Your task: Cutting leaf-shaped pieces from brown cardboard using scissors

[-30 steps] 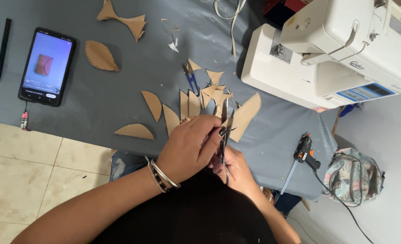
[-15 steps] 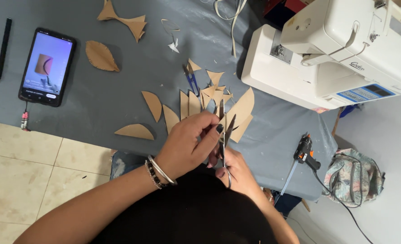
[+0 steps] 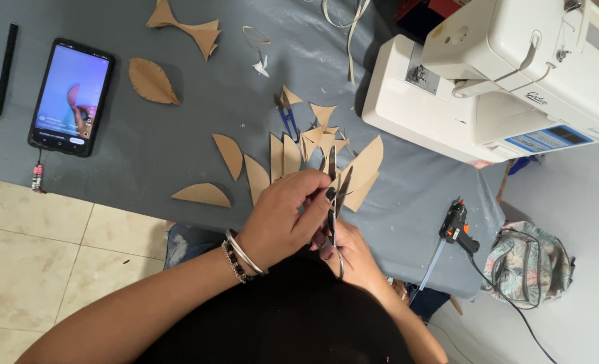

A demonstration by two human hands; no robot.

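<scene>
- The left hand (image 3: 282, 219) pinched a tan card piece (image 3: 343, 176) just beyond its fingertips, over the grey table (image 3: 164, 145) edge.
- The right hand (image 3: 354, 253) closed round the scissors (image 3: 333, 202) handles; blades ran lengthwise away from the body, up into the piece.
- Both hands touched; the left sat nearer the piece.
- Against half a second earlier, the blades looked closer together, the piece tilted a little.

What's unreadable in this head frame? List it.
- Right hand, head view: palm and its grip on the scissors hidden by the left hand and the wrist.
- Tan piece being cut: the cut line is covered by blades and fingers.
- Sewing machine: cut off by the top and right edges.
- Phone screen: too small to tell.
</scene>
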